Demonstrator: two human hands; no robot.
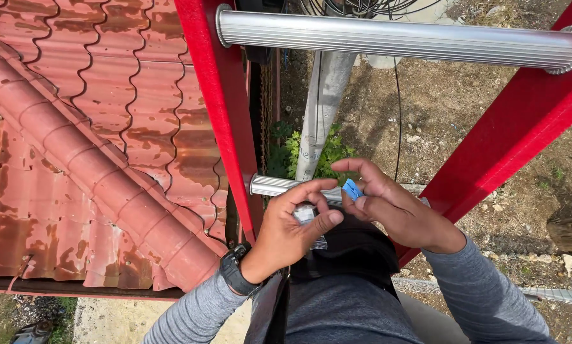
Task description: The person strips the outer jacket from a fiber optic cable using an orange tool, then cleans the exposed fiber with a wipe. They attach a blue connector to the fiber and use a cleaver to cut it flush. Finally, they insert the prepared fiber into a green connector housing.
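- A rusty red tiled roof (pixel 88 146) fills the left side, its rounded ridge running down toward the lower middle.
- The red ladder rail (pixel 222 108) on the left stands just beside the roof edge; a ribbed aluminium rung (pixel 394 41) crosses the top to the right rail (pixel 515 127).
- The left hand (pixel 289 232), with a black wristwatch (pixel 235 271) on its wrist, has fingers curled and pinches a small clear plastic packet (pixel 306 215); what lies inside the packet is too small to tell.
- A dark bag (pixel 349 251) sits at the person's front just under both hands; its contents are hidden.
- A lower rung (pixel 276 186) runs behind the hands, and a grey pole (pixel 324 95) rises from green weeds (pixel 292 153) beyond it.
- The right hand (pixel 394 207) holds a small blue plastic piece (pixel 351 189) between thumb and fingertips, just above the left hand's thumb; it looks short, flat and bright blue, partly covered by the fingers.
- Bare stony ground (pixel 464 95) lies to the right, far below.
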